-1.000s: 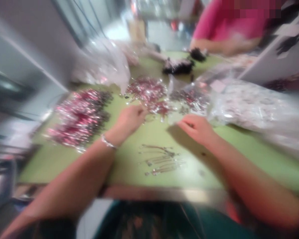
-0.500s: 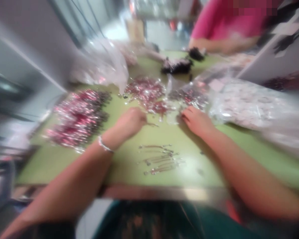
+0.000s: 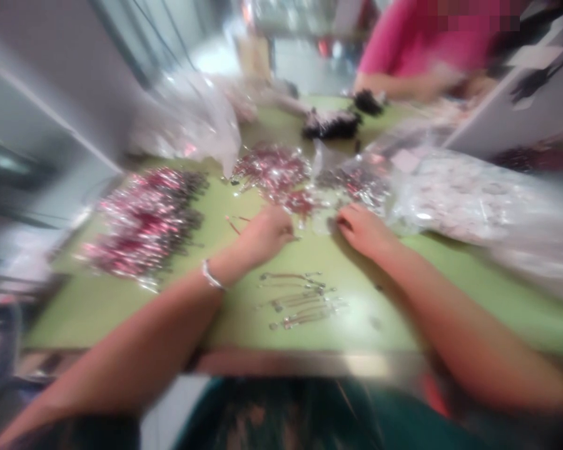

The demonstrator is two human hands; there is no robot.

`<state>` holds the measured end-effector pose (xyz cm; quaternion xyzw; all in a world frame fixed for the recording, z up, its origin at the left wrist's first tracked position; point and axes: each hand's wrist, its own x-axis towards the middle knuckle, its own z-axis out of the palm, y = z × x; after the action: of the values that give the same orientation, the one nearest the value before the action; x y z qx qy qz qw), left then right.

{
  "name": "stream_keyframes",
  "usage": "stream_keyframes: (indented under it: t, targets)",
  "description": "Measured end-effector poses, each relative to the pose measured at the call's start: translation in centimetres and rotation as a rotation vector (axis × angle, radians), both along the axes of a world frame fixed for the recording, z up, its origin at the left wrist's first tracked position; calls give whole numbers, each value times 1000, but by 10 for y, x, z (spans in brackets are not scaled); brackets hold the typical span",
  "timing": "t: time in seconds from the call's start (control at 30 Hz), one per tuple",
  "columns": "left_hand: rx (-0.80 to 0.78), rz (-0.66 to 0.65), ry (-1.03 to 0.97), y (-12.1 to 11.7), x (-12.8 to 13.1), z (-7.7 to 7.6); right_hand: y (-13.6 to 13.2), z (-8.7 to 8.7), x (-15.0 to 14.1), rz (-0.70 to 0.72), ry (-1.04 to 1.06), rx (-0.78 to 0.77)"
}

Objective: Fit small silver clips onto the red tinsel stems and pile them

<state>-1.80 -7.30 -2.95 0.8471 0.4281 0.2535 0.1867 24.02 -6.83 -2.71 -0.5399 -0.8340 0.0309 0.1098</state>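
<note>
My left hand (image 3: 269,234) is closed over the middle of the green table, its fingertips pinched around what looks like a short red wire (image 3: 296,239); only the tip shows. Behind its knuckles lie thin red wires (image 3: 235,226). My right hand (image 3: 363,230) rests on the table with curled fingers; what they hold, if anything, is hidden. Just beyond it, small metal and red parts (image 3: 359,182) lie in or on a clear bag. A loose heap of red wires with shiny ends (image 3: 276,167) sits between and beyond my hands. Closer to me, several short wires (image 3: 304,300) lie side by side.
At left lies a large pile of red wires with silvery and dark ends (image 3: 145,219). Clear plastic bags (image 3: 464,194) fill the right side, another bag (image 3: 187,119) the back left. Black-ended bundles (image 3: 333,124) lie farther back, before a person in a pink top (image 3: 403,44).
My left hand has shifted right, closer to my right hand, uncovering thin red wires on its left. My right hand stays almost in place, moving slightly left.
</note>
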Motion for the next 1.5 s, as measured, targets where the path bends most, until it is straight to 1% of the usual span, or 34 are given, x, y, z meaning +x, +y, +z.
stream_keyframes:
  t: [0.07, 0.2, 0.27, 0.3, 0.37, 0.47, 0.53, 0.6, 0.7, 0.8, 0.87, 0.97, 1.03, 1.1, 1.27, 1.33, 1.4, 1.43, 1.5]
  targets:
    - [-18, 32, -43, -1, -1, 5, 0, 0, -1, 18, -16, 1]
    - [-44, 169, -157, -1, -7, 24, -3, 2, 0, 10, -120, 16]
    - [-48, 239, -161, 0, -11, 30, -6, 4, 4, -6, -153, 48]
    - [-51, 255, -132, 1, -13, 31, -7, 5, 6, -20, -162, 63]
    - [-74, 229, -27, 2, -14, 29, -9, 6, 10, -46, -187, 70]
    - [-106, 95, 134, 1, -11, 17, -10, 8, 12, -55, -228, 54]
    - [-97, 51, 184, 0, -7, 9, -9, 7, 9, -39, -230, 48]
    - [-85, 40, 201, -3, -2, 6, -8, 7, 6, -26, -211, 38]
    - [-105, 82, 164, -9, 4, 13, -10, 9, 1, -76, -109, -8]
    - [-195, 156, 21, -16, 8, 25, -21, 15, -8, -117, 145, -61]
    - [-267, 164, -98, -20, 10, 28, -31, 20, -17, -90, 339, -92]
    - [-355, 142, -212, -21, 12, 24, -44, 26, -32, -93, 542, -171]
    - [-397, 136, -241, -21, 13, 18, -48, 26, -39, -110, 611, -185]
    - [-412, 134, -247, -22, 14, 16, -50, 25, -42, -118, 636, -169]
    - [-365, 111, -228, -27, 17, 17, -49, 19, -45, -47, 615, -134]
    - [-326, 102, -216, -27, 16, 15, -49, 19, -45, -18, 613, -129]
    - [-217, 77, -181, -27, 13, 11, -50, 21, -45, -17, 620, -165]
    - [-128, 56, -141, -27, 12, 9, -51, 23, -45, -29, 625, -205]
    - [68, -17, -7, -28, 10, 6, -54, 27, -45, -77, 630, -330]
